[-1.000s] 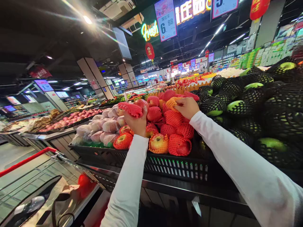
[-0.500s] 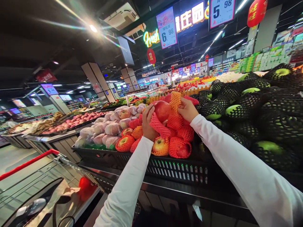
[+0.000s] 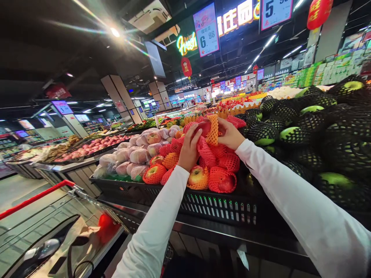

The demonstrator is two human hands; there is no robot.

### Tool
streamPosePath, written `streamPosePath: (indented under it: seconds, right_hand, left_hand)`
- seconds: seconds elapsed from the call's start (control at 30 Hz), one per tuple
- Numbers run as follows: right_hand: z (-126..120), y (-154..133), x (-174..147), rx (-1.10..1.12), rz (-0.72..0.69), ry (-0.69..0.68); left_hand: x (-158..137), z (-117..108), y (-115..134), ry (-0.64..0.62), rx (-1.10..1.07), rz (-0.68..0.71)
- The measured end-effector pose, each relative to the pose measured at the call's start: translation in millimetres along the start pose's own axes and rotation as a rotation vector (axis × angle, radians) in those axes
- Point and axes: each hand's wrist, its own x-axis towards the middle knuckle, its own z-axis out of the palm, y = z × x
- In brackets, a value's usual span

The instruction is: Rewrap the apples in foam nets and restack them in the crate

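A large red apple [image 3: 204, 127] is between my two hands above the heap of fruit. My left hand [image 3: 189, 148] is closed around its left side, with the fingers over the top. On the other side, my right hand [image 3: 230, 134] grips a yellow-orange foam net sleeve [image 3: 213, 131], which covers the apple's right part. A pink foam net [image 3: 206, 152] hangs just below the apple, beside my left fingers. Under the hands lie several apples in foam nets, among them a yellow-red apple [image 3: 197, 177] and one in a pink net [image 3: 222, 180].
Bagged apples [image 3: 139, 155] fill the left part of the black crate [image 3: 220, 207]. Dark-netted green melons [image 3: 290, 133] are piled at the right. A shopping cart with a red handle [image 3: 37, 199] stands at the lower left, with a bag [image 3: 72, 243] in it. Price signs hang overhead.
The yellow-orange net has come over the right side of the apple, which now shows less. My right hand has moved in closer, and the left fingers have turned over the apple's top.
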Motion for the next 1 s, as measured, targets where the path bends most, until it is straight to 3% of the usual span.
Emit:
streamPosePath:
  seconds: [0.13,0.4,0.6,0.73,1.0]
  right_hand:
    - [0.2,0.2,-2.5,-0.053,-0.02,-0.039]
    - [-5.6,14.3,-6.1,-0.315,-0.027,-0.034]
    - [2.6,8.8,-5.6,-0.31,0.004,-0.037]
    - [8.3,4.2,-5.2,-0.278,0.056,-0.044]
    - [9.1,7.3,-0.3,0.012,0.2,0.051]
  left_hand:
    - [1.0,-1.9,0.8,-0.091,-0.109,0.056]
    - [2.0,-2.2,1.0,-0.179,-0.279,0.024]
    - [-2.1,2.3,-1.0,-0.051,-0.23,-0.022]
    - [-3.4,0.4,0.2,-0.094,-0.072,-0.044]
    - [-5.2,-2.2,2.8,0.045,0.004,-0.192]
